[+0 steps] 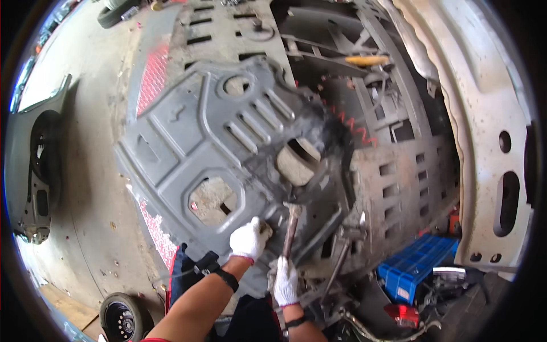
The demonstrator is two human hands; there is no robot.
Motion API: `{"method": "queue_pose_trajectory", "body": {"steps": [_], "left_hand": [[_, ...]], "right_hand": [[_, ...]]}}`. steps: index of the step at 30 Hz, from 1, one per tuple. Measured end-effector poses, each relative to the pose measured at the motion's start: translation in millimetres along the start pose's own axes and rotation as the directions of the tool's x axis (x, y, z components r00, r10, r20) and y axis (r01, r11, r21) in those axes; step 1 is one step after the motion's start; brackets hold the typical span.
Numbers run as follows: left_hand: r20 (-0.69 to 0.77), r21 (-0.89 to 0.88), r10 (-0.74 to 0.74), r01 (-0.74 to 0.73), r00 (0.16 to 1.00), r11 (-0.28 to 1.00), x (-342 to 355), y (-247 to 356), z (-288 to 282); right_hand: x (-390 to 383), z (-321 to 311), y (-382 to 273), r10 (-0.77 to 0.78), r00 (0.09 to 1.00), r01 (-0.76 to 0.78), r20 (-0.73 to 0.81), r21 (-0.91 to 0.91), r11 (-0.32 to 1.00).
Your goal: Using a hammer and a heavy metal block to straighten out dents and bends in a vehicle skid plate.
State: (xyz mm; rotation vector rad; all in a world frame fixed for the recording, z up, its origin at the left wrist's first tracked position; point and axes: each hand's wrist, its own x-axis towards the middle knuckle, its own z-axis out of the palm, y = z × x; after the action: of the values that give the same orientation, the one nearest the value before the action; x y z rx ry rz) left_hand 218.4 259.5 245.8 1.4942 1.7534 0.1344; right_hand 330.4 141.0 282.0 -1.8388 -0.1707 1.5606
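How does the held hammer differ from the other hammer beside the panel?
The held hammer is in the right grip; the other hammer is unheld. The held hammer's head is over the grey panel; the other hammer's is right of it. Both have long handles, heads pointing away from the person.

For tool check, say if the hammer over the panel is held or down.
Held: the right hand grips the hammer by its handle.

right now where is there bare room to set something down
Bare floor lies left, between the grey panel and the fender. The slotted platform has room right of the panel, beyond the blue crate. Crowded: lower right, around the crate and red lamp, and by the hammer in the right hand.
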Motion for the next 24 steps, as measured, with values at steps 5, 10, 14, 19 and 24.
{"method": "queue_pose_trajectory", "body": {"steps": [5,10,14,19,24], "left_hand": [[0.014,-0.057,-0.012,0.012,1.0,0.998,3,-4,-1],[0.028,-0.095,-0.006,0.009,1.0,0.995,0,-2,-5],[0.024,-0.072,-0.014,0.015,1.0,0.997,2,-3,-6],[0.022,-0.041,-0.008,0.009,1.0,0.999,3,1,-5],[-0.025,-0.066,-0.025,0.024,0.999,0.998,2,-5,-4]], "right_hand": [[-12,0,-10,-0.033,0.999,0.034,-0.018,0.025,0.999],[3,1,-21,0.054,0.998,-0.054,0.014,-0.011,0.998],[-24,3,-43,-0.178,0.984,0.175,0.033,0.074,0.982],[18,-15,-1,-0.061,0.994,0.08,0.09,-0.232,0.969],[-3,1,-27,-0.051,0.997,0.05,0.057,0.016,0.999]]}}
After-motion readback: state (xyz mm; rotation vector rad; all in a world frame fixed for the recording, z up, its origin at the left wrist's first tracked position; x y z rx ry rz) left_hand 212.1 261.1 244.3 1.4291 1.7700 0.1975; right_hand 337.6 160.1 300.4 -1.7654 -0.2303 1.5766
